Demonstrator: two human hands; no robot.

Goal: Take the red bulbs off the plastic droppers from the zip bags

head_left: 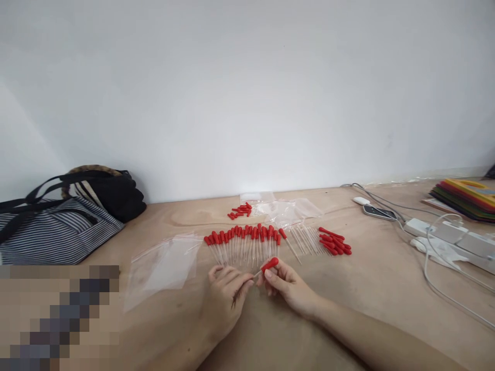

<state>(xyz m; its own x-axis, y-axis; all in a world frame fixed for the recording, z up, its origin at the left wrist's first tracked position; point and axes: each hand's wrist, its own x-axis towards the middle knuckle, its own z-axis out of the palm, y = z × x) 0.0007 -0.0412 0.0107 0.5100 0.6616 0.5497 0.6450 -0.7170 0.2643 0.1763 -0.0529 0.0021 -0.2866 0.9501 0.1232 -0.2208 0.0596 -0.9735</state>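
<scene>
Both hands meet at the middle of the table around one dropper with a red rubber bulb. My left hand [230,291] is closed, pinching its thin glass tube [257,274]. The thumb and fingers of my right hand [286,286] are closed on the red bulb [270,265], which points up and to the right. Just beyond the hands lies a row of droppers with red bulbs [242,233], tubes toward me. To its right are several bare glass tubes [308,240] side by side, then a pile of loose red bulbs [335,243].
Clear plastic bags [166,263] lie at left. Farther back are smaller red bulbs [240,210] and more clear bags [290,210]. A striped bag [58,232] and black bag [116,193] stand far left. Power strips [456,234], cables, a phone-like device [379,212] and coloured sheets [464,198] occupy the right.
</scene>
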